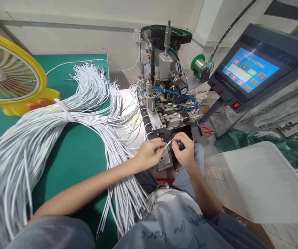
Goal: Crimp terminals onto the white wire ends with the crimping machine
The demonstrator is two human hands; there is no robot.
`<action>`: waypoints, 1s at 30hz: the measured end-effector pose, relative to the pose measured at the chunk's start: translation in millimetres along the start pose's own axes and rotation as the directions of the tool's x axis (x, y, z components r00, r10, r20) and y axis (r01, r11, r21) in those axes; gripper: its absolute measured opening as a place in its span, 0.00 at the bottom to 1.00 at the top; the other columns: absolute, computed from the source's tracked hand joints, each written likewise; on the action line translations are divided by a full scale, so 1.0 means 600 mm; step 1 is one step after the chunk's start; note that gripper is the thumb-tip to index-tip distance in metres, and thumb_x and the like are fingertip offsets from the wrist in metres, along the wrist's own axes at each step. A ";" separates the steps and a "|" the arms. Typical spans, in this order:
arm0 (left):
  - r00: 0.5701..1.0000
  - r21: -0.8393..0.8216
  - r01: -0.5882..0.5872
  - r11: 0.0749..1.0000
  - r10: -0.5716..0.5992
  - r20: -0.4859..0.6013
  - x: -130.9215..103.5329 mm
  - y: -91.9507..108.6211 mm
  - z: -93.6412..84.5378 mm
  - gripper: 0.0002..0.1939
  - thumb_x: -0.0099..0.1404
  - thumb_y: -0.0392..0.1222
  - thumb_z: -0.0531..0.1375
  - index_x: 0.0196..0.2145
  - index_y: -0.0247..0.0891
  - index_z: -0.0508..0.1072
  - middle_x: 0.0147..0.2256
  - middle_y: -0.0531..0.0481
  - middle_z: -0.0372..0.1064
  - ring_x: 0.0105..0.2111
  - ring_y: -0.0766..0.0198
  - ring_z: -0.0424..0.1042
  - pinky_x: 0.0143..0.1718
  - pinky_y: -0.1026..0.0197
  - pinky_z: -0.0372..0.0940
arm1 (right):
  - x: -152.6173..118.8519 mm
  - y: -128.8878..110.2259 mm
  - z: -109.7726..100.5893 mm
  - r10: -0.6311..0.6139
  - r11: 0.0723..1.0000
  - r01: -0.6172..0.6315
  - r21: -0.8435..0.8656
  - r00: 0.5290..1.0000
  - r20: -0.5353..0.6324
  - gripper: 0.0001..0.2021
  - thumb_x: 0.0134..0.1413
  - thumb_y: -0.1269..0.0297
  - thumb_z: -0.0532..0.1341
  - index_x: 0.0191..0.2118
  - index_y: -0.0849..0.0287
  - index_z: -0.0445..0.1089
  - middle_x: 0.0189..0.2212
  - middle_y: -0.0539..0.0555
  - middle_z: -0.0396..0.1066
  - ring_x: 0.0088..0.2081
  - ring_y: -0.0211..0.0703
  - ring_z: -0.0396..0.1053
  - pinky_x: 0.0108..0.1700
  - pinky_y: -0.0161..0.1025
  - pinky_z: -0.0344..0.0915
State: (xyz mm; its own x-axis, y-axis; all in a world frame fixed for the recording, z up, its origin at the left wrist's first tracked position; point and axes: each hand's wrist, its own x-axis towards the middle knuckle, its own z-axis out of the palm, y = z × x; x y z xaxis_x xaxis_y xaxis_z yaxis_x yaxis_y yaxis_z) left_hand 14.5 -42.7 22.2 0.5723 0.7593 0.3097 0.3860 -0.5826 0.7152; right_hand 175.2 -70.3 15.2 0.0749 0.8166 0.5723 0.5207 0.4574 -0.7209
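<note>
Between my hands, in front of the machine, is the end of a white cable (pixel 168 144). My left hand (pixel 151 154) is closed, with thumb and fingertips pinching the cable just behind its end. My right hand (pixel 183 150) pinches the tip of that cable, where the thin inner wires are too small to make out well. Just beyond both hands stands a wire-processing machine (pixel 164 114) with metal cylinders and blue air tubes. A large bundle of white cables (pixel 86 100) lies to my left, tied with a white strip, its loose ends hanging near my lap.
A yellow fan (pixel 41 65) stands on the green tabletop (pixel 83 152) at left. A control panel with a lit screen (pixel 251 71) leans in at right. Below it are red-handled scissors (pixel 206 131), and a green wire spool (pixel 199 64) sits behind. A pale plastic bin (pixel 270 180) is by my right arm.
</note>
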 end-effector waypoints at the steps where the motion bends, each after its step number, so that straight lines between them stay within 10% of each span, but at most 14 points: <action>1: 1.000 0.004 -0.001 1.000 0.001 -0.001 0.000 0.000 0.000 0.09 0.62 0.33 0.54 0.34 0.34 0.74 0.22 0.54 0.60 0.24 0.70 0.61 0.26 0.67 0.55 | 0.000 0.000 0.000 0.013 1.000 -0.013 0.011 1.000 0.014 0.07 0.49 0.77 0.55 0.26 0.59 0.65 0.26 0.50 0.64 0.29 0.37 0.64 0.27 0.33 0.61; 14: 0.987 -0.018 -0.091 0.996 0.088 -0.137 -0.003 -0.003 0.007 0.08 0.64 0.33 0.53 0.34 0.33 0.72 0.23 0.54 0.60 0.23 0.71 0.60 0.24 0.68 0.55 | -0.029 -0.005 0.041 0.252 0.956 -0.210 0.204 0.946 -0.204 0.04 0.55 0.68 0.56 0.30 0.59 0.65 0.29 0.52 0.66 0.31 0.39 0.66 0.31 0.35 0.65; 22: 0.987 0.145 -0.159 0.977 0.158 0.016 0.002 -0.019 -0.001 0.11 0.66 0.34 0.50 0.38 0.33 0.71 0.28 0.49 0.64 0.27 0.68 0.65 0.28 0.67 0.60 | -0.015 0.023 0.029 0.305 0.902 -0.311 0.299 0.950 0.066 0.04 0.54 0.67 0.55 0.29 0.58 0.64 0.29 0.50 0.63 0.31 0.38 0.64 0.30 0.33 0.61; 30: 0.936 0.562 -0.083 0.823 -0.129 0.327 0.023 -0.050 -0.004 0.15 0.61 0.28 0.48 0.40 0.31 0.72 0.32 0.45 0.65 0.26 0.65 0.67 0.28 0.64 0.63 | -0.007 0.116 0.058 0.357 0.890 -0.425 0.164 0.874 0.328 0.05 0.50 0.65 0.55 0.27 0.58 0.65 0.25 0.50 0.65 0.29 0.39 0.63 0.31 0.35 0.60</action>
State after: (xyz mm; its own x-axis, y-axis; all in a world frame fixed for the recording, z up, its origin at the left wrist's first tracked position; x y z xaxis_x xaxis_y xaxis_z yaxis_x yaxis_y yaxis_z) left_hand 9.2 -14.2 6.3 0.7227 0.6911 -0.0075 0.6769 -0.7055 0.2102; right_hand 181.7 -29.6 -50.7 -0.0278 0.9930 0.1147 0.2917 0.1178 -0.9492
